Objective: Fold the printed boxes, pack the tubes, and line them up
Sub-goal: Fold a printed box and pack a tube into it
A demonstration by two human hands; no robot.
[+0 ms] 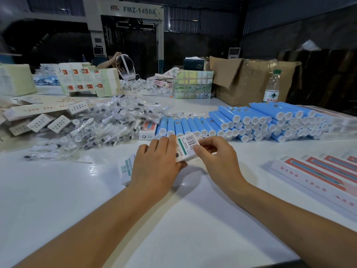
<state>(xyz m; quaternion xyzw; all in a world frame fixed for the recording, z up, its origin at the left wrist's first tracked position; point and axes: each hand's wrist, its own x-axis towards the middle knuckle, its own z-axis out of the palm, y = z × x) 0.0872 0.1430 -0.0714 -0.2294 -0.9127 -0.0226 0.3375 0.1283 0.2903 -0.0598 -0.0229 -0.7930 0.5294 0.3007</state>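
A white printed box (pixel 186 147) with a barcode label lies on the white table (pixel 58 190) in front of me. My left hand (pixel 156 165) lies over its left part with the fingers around it. My right hand (pixel 216 153) pinches the box's right end flap. Behind the box, blue tubes (pixel 251 120) with white caps lie stacked in rows. Finished red-and-white boxes (pixel 318 171) lie side by side at the right.
A heap of bagged white brush heads (pixel 108 122) covers the left-centre. Flat printed cartons (pixel 38 113) pile up at far left. A water bottle (pixel 272 87), a cardboard box (pixel 251 80) and a person (pixel 112 61) are at the back.
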